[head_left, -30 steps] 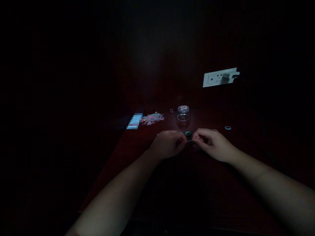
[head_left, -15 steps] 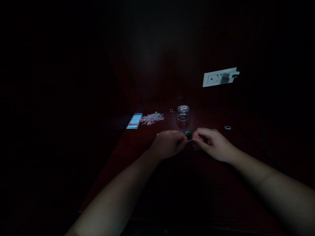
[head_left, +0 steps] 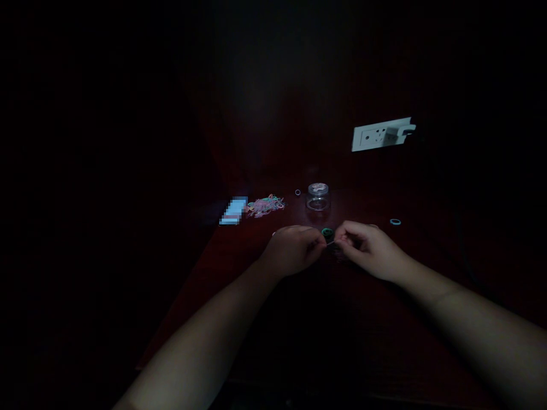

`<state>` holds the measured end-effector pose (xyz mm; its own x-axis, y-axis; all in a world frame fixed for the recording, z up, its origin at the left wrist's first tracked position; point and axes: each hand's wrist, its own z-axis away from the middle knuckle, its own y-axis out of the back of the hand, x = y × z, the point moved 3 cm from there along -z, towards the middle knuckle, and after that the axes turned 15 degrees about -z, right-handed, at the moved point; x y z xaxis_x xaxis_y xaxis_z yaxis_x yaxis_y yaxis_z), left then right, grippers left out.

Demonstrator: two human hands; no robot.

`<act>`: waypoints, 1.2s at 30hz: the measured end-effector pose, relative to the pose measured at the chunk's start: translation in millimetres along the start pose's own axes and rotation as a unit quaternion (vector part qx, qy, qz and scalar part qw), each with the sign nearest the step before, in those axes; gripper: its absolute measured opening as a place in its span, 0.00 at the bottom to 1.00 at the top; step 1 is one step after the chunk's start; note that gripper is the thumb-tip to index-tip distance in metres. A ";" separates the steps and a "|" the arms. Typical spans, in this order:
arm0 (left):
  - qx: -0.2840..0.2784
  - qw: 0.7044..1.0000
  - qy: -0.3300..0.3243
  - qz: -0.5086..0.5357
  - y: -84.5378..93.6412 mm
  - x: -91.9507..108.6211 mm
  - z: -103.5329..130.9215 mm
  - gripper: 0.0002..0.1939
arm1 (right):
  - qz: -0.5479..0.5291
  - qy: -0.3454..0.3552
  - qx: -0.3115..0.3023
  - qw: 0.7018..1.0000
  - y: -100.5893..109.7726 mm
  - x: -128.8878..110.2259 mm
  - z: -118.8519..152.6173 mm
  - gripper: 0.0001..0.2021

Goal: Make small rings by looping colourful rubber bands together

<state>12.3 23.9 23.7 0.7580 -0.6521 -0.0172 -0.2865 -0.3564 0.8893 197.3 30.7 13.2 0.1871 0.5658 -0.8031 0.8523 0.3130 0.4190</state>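
Note:
A thin pale band [head_left: 330,243] spans the small gap between my two hands. My left hand [head_left: 296,249] pinches its left end with thumb and forefinger. At the other end, the fingertips of my right hand [head_left: 368,249] are closed on it. Just behind the fingertips lies a green coiled ring [head_left: 327,232] on the dark red table. A clear jar [head_left: 318,198] with a patterned lid stands farther back. To its left is a pile of pink, purple and green bands [head_left: 267,206].
A phone with a lit, blurred screen [head_left: 233,210] lies by the table's left edge. A small ring [head_left: 298,192] is left of the jar, and a light blue ring [head_left: 395,221] lies at the right. A white wall socket [head_left: 382,134] holds a plug.
My right hand and forearm have shifted very slightly, and the band between my hands slants a little more. The other things have stayed in place.

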 end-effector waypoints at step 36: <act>-0.006 0.999 0.025 0.034 -0.7 -1.3 1.9 0.05 | 0.062 -0.016 -0.024 0.998 3.6 8.1 -1.7 0.03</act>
<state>10.5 23.7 22.2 0.7653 -0.6402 0.0664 -0.3319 -0.3042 0.8929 201.1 37.7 8.9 0.3050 0.5779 -0.7570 0.7975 0.2794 0.5347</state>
